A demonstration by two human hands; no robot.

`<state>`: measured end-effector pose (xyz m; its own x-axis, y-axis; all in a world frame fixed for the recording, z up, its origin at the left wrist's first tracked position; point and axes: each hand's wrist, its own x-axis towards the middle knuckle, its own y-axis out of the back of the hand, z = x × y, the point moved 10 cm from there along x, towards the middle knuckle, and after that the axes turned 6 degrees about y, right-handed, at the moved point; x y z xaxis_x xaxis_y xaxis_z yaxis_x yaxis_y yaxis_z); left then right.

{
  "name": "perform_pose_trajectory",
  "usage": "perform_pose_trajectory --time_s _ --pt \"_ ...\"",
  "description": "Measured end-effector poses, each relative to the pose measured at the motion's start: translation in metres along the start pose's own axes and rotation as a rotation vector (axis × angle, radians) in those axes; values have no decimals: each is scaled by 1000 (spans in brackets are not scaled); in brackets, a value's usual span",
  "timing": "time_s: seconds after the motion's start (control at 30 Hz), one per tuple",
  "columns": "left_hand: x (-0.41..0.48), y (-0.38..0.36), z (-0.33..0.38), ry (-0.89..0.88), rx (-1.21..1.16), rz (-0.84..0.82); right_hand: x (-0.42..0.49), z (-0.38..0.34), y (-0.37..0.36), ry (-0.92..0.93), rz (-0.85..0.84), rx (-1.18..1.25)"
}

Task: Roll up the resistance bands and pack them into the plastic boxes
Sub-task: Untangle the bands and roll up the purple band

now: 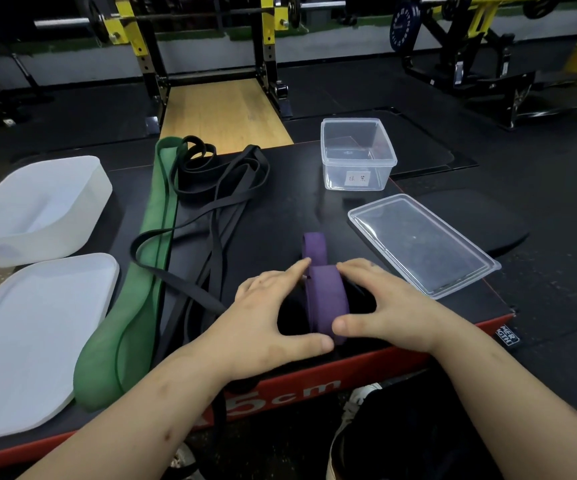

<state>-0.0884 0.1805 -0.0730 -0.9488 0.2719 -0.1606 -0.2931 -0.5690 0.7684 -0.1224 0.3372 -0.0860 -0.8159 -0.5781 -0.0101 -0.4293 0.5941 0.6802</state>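
A purple resistance band (325, 299), partly coiled into a roll, stands on the black platform top (290, 209) near its front edge. My left hand (269, 317) and my right hand (380, 306) grip the roll from either side, thumbs at its near end, forefingers at the far end. A loose purple tail (315, 247) runs away behind the roll. A wide green band (141, 265) lies stretched out at the left. Several thin black bands (217, 188) lie tangled beside it. A clear box (358, 155) with a paper label stands empty at the back right.
The clear box's lid (418, 244) lies flat at the right. A frosted white box (34, 209) and its lid (27, 341) sit at the left. The platform's red front edge (280, 393) is close to me. A squat rack (207, 46) and weight machines stand behind.
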Motion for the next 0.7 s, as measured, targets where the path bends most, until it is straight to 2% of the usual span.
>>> perform_pose_trajectory --time_s 0.23,0.37,0.47,0.7 --pt "14 4 -1 36 2 20 22 11 8 -98 18 37" --pt "22 10 -2 58 -33 31 19 17 5 -27 20 193" --pt "25 13 -3 65 -37 38 14 16 -1 -16 -51 169" --pt "24 11 -11 74 -64 9 11 8 5 -24 7 95"
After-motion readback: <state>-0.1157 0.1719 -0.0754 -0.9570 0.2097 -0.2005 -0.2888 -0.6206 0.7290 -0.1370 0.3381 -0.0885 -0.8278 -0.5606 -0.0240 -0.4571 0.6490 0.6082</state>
